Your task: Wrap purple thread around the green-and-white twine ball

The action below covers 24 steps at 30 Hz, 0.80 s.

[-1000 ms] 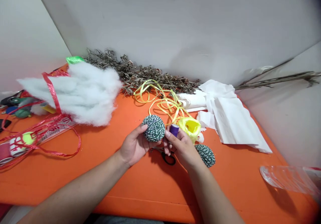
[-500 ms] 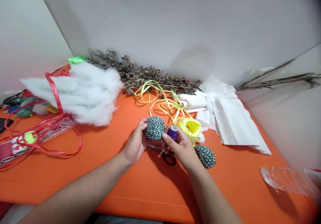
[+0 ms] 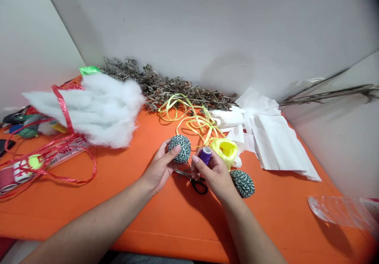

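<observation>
Left hand, grip curled round twine ball; right hand, grip closed on purple thread spool. Apparently a holding step; next move wants steadiness.

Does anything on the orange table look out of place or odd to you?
Mainly the ribbons look untidy: yellow ribbon lies in loose, tangled loops near the dried stems, and red ribbon straggles over the white fluff.

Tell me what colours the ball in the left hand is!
The ball is dark green and white, speckled; the head view shows it best.
</observation>
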{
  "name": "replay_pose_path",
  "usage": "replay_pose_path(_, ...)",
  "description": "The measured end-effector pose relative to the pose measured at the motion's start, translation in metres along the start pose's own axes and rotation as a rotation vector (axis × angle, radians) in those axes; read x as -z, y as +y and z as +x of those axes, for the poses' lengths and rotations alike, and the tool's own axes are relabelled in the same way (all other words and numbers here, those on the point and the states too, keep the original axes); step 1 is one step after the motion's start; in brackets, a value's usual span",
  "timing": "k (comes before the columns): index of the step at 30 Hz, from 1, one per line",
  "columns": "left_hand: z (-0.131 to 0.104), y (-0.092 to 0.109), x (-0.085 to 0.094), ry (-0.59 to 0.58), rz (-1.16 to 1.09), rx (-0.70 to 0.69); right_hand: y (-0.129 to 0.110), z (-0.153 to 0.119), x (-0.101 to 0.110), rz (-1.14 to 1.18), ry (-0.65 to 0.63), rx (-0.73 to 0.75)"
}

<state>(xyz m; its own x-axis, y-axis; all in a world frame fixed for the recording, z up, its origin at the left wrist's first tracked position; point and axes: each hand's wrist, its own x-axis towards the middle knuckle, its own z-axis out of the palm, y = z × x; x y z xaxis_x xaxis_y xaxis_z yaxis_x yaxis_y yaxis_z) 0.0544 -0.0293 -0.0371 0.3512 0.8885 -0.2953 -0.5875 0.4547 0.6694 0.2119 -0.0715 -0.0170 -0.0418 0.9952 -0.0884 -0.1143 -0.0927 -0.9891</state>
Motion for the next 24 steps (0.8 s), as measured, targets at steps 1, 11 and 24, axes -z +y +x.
replay_pose_path(1, 0.0001, 0.0001, -0.0003, 0.012, -0.003, -0.001, -0.0004, 0.0000, 0.0000, 0.000, 0.008, -0.001)
replay_pose_path(11, -0.0015, -0.0020, 0.0011, -0.019, 0.022, 0.017, -0.0039, 0.0004, 0.0038, -0.038, 0.067, 0.007)
replay_pose_path(24, -0.0040, 0.0005, 0.0007, -0.095, -0.083, 0.084, -0.0035, 0.0029, 0.0059, 0.061, 0.027, -0.052)
